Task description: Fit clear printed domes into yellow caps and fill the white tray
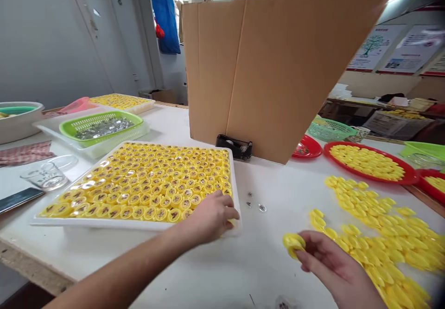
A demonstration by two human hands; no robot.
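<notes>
A white tray (104,222) holds rows of round yellow pieces (149,183) with printed discs on top. My left hand (217,214) is at the tray's right front corner, its fingers bent down and together; what they hold, if anything, is hidden. My right hand (330,262) pinches a yellow piece (293,244) between thumb and fingers above the white table. Several loose yellow pieces (389,234) lie spread out to the right of that hand. Small clear printed discs (262,208) rest on the table between the tray and my right hand.
A tall cardboard sheet (271,77) stands behind a black tape dispenser (234,147). Red plates (410,173) of yellow pieces are at the right. A green basket (135,119) of clear discs, a glass (48,177) and a phone (19,200) are at the left.
</notes>
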